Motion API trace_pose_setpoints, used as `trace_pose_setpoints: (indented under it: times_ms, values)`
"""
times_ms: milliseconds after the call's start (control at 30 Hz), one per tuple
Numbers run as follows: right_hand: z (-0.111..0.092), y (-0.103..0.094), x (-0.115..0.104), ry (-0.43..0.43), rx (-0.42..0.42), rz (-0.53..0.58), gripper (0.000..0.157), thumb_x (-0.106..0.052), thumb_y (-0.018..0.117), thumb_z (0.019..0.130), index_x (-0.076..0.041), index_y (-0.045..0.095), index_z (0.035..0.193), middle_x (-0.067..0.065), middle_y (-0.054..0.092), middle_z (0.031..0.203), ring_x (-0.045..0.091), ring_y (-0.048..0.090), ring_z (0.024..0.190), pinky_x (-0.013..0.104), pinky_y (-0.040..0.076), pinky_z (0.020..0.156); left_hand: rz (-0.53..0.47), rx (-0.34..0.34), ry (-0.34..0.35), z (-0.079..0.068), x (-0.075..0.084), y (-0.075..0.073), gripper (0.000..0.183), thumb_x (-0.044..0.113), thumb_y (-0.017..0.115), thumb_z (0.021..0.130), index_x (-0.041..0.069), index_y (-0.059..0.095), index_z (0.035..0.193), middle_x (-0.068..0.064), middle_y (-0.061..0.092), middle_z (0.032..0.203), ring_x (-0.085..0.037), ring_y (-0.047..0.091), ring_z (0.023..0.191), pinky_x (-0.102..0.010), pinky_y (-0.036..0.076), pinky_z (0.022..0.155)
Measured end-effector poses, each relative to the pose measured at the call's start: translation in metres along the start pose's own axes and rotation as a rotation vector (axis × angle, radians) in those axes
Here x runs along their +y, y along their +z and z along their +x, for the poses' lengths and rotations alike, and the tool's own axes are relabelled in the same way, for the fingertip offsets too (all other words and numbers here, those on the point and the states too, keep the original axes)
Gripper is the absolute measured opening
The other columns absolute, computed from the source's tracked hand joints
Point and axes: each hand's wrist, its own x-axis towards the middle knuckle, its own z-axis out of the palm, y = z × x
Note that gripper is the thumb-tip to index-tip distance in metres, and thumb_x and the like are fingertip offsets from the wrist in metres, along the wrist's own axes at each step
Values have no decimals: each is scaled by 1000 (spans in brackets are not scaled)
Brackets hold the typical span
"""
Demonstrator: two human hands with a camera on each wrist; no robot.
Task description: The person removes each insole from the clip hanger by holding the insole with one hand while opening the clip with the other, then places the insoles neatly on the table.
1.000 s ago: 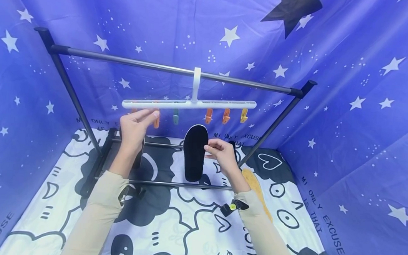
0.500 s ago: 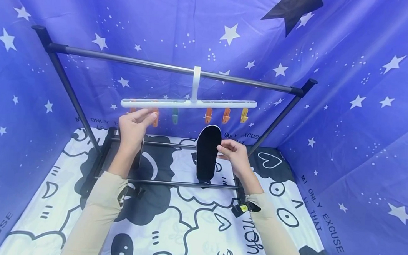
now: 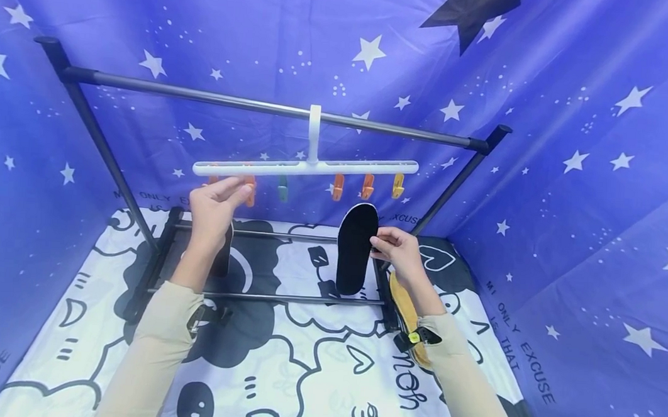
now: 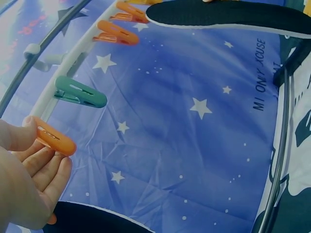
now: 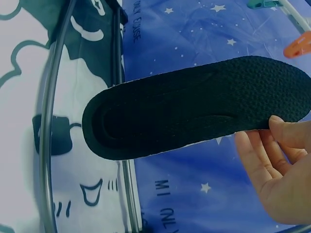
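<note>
My left hand pinches an orange clothespin on the left half of the white hanger. Thumb and fingertips lie on either side of that clothespin. With thumb and fingers, my right hand grips the edge of a black insole near its upper, wider end. This insole stands upright in the air, below the hanger's right-hand clips and apart from them. Behind my left wrist is another black insole, mostly hidden in the head view. A bit of orange shows at its edge.
The hanger hooks over a dark metal rack's top bar. A green clothespin, two orange ones and a yellow one hang from it. A yellow-tan insole lies by the rack's right foot. Blue starry curtain surrounds everything.
My right hand has carried the black insole to the right, from below the hanger's middle to below its right-hand clips. My left hand stays at the orange clothespin. The head view has shifted slightly.
</note>
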Motion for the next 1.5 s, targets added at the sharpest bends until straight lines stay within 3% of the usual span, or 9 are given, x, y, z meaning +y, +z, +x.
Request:
trace_pose_setpoints:
  times_ms: [200, 467, 767, 1033, 1133, 1267, 1500]
  values:
    - [3, -11, 2, -7, -3, -1, 9, 5, 65, 95, -3, 67, 99, -9, 68, 79, 5, 66, 75, 33, 66, 73, -8, 2, -10, -1, 1, -1, 27, -3, 72, 91, -12, 70, 116, 21, 75, 77, 0, 72, 75, -13, 57, 85]
    - [2, -21, 3, -12, 22, -32, 14, 4, 66, 95, -3, 65, 108, -11, 68, 80, 6, 65, 77, 27, 64, 66, -1, -10, -20, -1, -1, -1, 30, 2, 76, 90, -10, 71, 117, 19, 76, 81, -10, 76, 84, -15, 58, 84]
    - [0, -28, -2, -26, 8, -12, 23, 8, 63, 95, 8, 59, 118, -10, 68, 79, 6, 66, 75, 27, 64, 63, 46, -6, -17, -1, -2, -1, 29, 3, 74, 91, -8, 71, 118, 24, 74, 80, -5, 75, 83, -12, 56, 88]
    - [0, -43, -4, -13, 3, -47, 20, 6, 65, 95, 2, 63, 115, -11, 70, 80, 4, 66, 75, 29, 64, 65, 57, -4, -12, -2, -2, -1, 29, 4, 75, 91, -8, 72, 118, 26, 73, 80, -7, 76, 86, -13, 57, 86]
    - [0, -49, -3, -17, 4, -51, 20, 6, 65, 95, 5, 63, 115, -10, 71, 80, 4, 67, 76, 30, 65, 65, 51, -8, -13, -2, -2, -1, 29, 3, 74, 92, -8, 71, 118, 26, 73, 80, -4, 75, 82, -13, 57, 84]
    - [-2, -58, -1, -10, 13, -110, 25, 3, 65, 96, 10, 60, 120, -13, 71, 81, 3, 67, 77, 28, 64, 66, 40, -12, -16, -2, -2, -1, 28, 2, 73, 93, -8, 71, 119, 25, 73, 80, 0, 73, 79, -12, 57, 84]
    - [-8, -73, 2, 13, 29, -193, 34, 0, 64, 98, 14, 56, 127, -16, 70, 82, 1, 66, 76, 23, 63, 65, 29, -18, -18, -2, -2, -1, 29, 2, 74, 92, -9, 71, 118, 24, 74, 81, -6, 75, 83, -14, 58, 86]
